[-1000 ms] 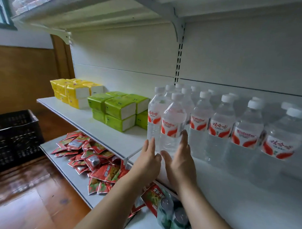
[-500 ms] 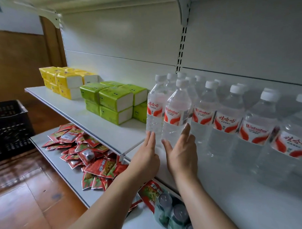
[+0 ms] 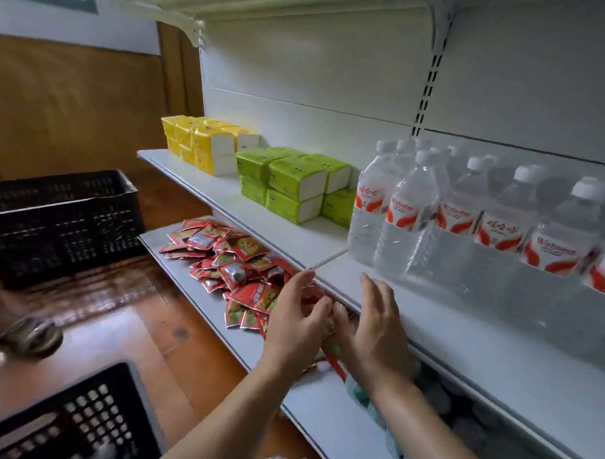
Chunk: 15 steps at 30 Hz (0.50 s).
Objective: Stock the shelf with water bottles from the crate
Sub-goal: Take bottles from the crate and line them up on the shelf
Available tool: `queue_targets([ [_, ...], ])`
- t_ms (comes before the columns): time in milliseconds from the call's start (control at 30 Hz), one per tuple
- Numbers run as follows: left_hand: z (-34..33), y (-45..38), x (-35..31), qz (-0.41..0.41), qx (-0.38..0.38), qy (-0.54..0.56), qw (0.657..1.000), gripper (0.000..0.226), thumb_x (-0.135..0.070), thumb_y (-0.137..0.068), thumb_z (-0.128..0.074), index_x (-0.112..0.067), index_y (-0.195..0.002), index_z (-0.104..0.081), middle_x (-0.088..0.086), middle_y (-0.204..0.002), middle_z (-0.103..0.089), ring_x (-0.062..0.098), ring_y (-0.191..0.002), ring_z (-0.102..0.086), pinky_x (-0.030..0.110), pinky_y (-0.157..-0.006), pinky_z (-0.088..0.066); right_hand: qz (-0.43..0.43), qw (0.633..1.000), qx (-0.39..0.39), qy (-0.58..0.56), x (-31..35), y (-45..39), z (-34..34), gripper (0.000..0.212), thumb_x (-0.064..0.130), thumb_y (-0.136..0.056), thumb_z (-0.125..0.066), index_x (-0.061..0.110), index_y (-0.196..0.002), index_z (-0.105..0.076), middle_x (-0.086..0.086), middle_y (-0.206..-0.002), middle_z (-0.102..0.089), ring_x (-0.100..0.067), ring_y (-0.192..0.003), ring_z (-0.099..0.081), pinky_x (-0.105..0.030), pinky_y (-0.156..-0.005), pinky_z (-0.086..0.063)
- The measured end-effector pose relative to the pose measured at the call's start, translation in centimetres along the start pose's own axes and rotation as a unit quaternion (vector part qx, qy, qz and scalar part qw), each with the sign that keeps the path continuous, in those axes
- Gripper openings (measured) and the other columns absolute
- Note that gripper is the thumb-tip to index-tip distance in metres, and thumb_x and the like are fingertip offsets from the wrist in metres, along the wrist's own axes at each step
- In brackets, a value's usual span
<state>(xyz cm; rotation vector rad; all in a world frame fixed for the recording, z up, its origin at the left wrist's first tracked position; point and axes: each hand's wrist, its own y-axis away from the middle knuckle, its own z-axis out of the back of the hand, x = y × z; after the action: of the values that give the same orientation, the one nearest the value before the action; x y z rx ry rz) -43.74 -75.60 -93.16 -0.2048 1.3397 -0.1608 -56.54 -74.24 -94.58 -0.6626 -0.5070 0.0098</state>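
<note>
Both hands, left (image 3: pixel 296 327) and right (image 3: pixel 373 329), spread, empty (fingertips motion-blurred), before half-blurred water bottles (image 3: pixel 406 215).

Just one view here, a wide-angle camera on the person's head, looking forward and down, turned a bit left along the shelf (image 3: pixel 462 338). It sits close: the left hand (image 3: pixel 296 327) and right hand (image 3: pixel 373 331) fill the lower middle, forearms coming in from the bottom edge. The water bottles (image 3: pixel 408 212) stand near on the right, bulging with the lens curve. Yellow boxes (image 3: pixel 208 145) and green boxes (image 3: pixel 292 182) sit further back. Red packets (image 3: pixel 231 257) lie on the lower shelf. The floor (image 3: pixel 95 325) and two black crates (image 3: pixel 61 221) take the left, one cut by the bottom edge. Edges are blurred.
</note>
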Motion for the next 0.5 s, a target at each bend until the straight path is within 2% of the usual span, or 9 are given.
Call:
queue_targets([
  [100,5.9,2.9,2.2,0.030,-0.047,-0.007,0.998,0.033,-0.037,-0.082,-0.060,-0.033,-0.115,-0.061,-0.015,-0.112,-0.066,0.001,-0.105,-0.063,0.032,-0.094,-0.053,0.056,0.994,-0.001,-0.096,4.4,3.4,-2.0,0.052,0.037,-0.094,-0.050,0.006,-0.135,-0.054,-0.012,-0.130,-0.057,-0.026,-0.118,-0.057,-0.034,-0.096,-0.049],
  [167,10.1,4.9,4.2,0.065,-0.088,-0.004,0.994,0.024,-0.039,-0.082,-0.062,-0.033,-0.106,-0.063,-0.014,-0.104,-0.069,0.003,-0.099,-0.065,0.027,-0.089,-0.052,0.076,0.986,0.037,-0.147,7.7,5.8,-4.0,0.047,0.029,-0.093,-0.055,0.005,-0.133,-0.057,-0.011,-0.129,-0.057,-0.022,-0.120,-0.056,-0.028,-0.102,-0.044],
  [267,16.2,8.7,8.5,0.134,-0.131,-0.061,0.980,0.015,-0.036,-0.088,-0.064,-0.031,-0.103,-0.062,-0.013,-0.101,-0.069,0.004,-0.097,-0.066,0.022,-0.085,-0.050,0.089,0.967,0.139,-0.196,12.7,9.8,-7.4,0.047,0.030,-0.093,-0.055,0.010,-0.136,-0.054,-0.006,-0.128,-0.058,-0.017,-0.120,-0.055,-0.027,-0.103,-0.045],
  [400,22.9,13.5,14.8,0.256,-0.178,-0.177,0.934,0.012,-0.026,-0.096,-0.059,-0.023,-0.106,-0.066,-0.004,-0.100,-0.071,0.012,-0.092,-0.065,0.031,-0.083,-0.050,0.099,0.929,0.261,-0.243,16.8,15.9,-12.6,0.044,0.028,-0.092,-0.054,0.013,-0.134,-0.056,0.000,-0.118,-0.061,-0.015,-0.108,-0.060,-0.025,-0.095,-0.048],
  [500,25.9,16.2,19.5,0.341,-0.158,-0.242,0.895,0.016,-0.028,-0.095,-0.056,-0.018,-0.104,-0.065,0.003,-0.103,-0.072,0.019,-0.090,-0.066,0.030,-0.075,-0.047,0.094,0.900,0.364,-0.222,18.1,20.5,-16.3,0.047,0.026,-0.094,-0.055,0.014,-0.140,-0.051,0.002,-0.126,-0.057,-0.012,-0.115,-0.056,-0.025,-0.099,-0.045],
])
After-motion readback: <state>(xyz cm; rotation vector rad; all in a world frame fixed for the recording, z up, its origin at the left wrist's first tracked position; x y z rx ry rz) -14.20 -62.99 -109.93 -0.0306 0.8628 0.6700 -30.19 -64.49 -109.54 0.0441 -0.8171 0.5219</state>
